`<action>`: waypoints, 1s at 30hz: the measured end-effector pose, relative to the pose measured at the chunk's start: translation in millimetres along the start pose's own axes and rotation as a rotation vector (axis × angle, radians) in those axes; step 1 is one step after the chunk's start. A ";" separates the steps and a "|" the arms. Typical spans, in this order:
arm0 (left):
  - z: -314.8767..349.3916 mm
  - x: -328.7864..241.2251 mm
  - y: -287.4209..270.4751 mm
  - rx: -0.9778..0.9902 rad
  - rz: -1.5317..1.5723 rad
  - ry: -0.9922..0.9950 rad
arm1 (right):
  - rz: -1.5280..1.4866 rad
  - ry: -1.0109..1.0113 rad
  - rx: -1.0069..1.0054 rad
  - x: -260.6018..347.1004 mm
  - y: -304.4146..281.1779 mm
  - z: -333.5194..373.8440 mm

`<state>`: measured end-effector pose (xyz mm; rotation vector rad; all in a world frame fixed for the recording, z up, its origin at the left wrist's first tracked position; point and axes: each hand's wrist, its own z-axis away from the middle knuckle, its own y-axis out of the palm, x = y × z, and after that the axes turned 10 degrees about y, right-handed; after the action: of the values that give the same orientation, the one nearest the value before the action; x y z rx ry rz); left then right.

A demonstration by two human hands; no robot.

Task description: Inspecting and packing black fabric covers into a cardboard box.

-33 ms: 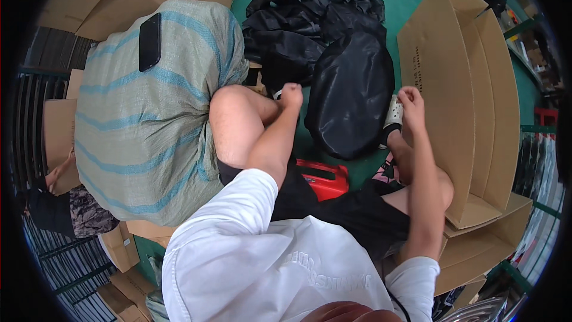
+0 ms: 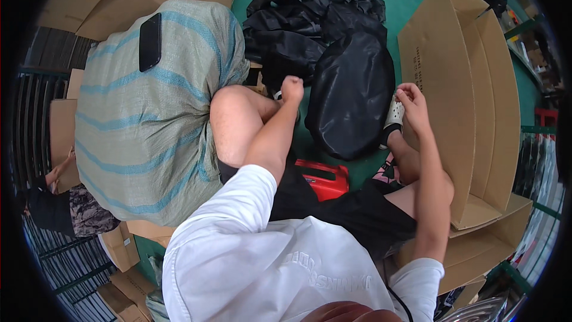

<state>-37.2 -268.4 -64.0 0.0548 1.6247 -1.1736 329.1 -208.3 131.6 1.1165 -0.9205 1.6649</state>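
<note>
My left hand [image 2: 292,89] is closed in a fist just left of a rounded, glossy black padded piece [image 2: 350,98]; what it holds, if anything, is hidden. On the other side of that piece, my right hand [image 2: 412,105] is held up with fingers curled and pinched together. Anything between those fingertips is too small to make out. The black piece lies on the floor between my feet, its smooth cover slightly wrinkled. Beyond it, a heap of crumpled black sheet material [image 2: 292,21] spreads over the floor.
A bulging woven sack [image 2: 143,149] with blue stripes stands at my left, a black phone [image 2: 150,42] on top. Tall open cardboard boxes [image 2: 438,53] stand at my right. A red plastic object [image 2: 328,186] lies between my legs. Another person's arm [image 2: 59,170] shows at far left.
My right hand has shifted slightly, with its forearm a little farther right. My left hand has barely moved, and the black piece lies as before.
</note>
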 end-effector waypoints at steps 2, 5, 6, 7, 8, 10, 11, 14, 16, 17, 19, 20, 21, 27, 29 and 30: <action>-19.2 -62.8 -9.8 0.182 -0.126 0.056 | 0.080 0.005 0.102 46.6 -10.2 27.7; -43.3 -97.2 -23.4 0.184 -0.522 0.393 | 0.201 0.091 0.215 36.3 -30.2 40.0; -49.2 -97.2 -23.8 0.150 -0.580 0.469 | 0.255 0.188 0.208 33.3 -34.9 39.0; -53.4 -95.3 -24.2 0.117 -0.636 0.546 | 0.256 0.188 0.199 32.9 -40.7 36.7; -58.3 -89.9 -24.6 0.136 -0.705 0.583 | 0.809 0.187 0.199 39.5 -41.5 36.6; -67.6 -76.3 -25.4 0.213 -0.802 0.584 | 1.145 0.182 0.163 56.0 -29.2 30.4; -72.7 -65.3 -25.9 0.244 -0.832 0.597 | 1.140 0.194 0.162 65.9 -17.8 27.2; -87.5 -48.3 -19.1 0.208 -0.927 0.686 | 0.597 0.105 0.168 83.0 0.1 15.6; -100.7 -41.7 -17.2 0.215 -0.974 0.703 | 0.758 0.126 0.232 86.4 2.9 10.4; -103.9 -45.0 -15.7 0.270 -1.028 0.709 | 0.760 0.129 0.226 80.7 0.1 8.5; -109.9 -54.2 -10.3 0.323 -1.076 0.717 | 0.957 0.039 0.192 65.6 -4.6 4.3; -107.3 -67.0 -6.0 0.350 -0.990 0.651 | 0.960 0.052 0.186 67.2 -7.3 4.8; -108.1 -74.8 -7.6 0.363 -0.910 0.576 | 0.906 0.106 0.209 75.4 -4.5 3.2; -166.7 -119.8 -30.4 0.257 0.169 0.244 | 0.837 0.055 0.233 92.0 26.8 -8.7; -153.6 -170.8 -40.8 0.395 0.399 0.042 | 0.841 0.076 0.213 80.3 23.1 -11.6; -161.4 -179.3 -61.5 0.423 0.558 0.049 | 0.848 0.061 0.231 84.7 31.8 -11.7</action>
<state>-111.5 -97.6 101.1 0.7631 1.2548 -1.0516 280.2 -184.7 204.9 0.8507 -1.2875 2.5229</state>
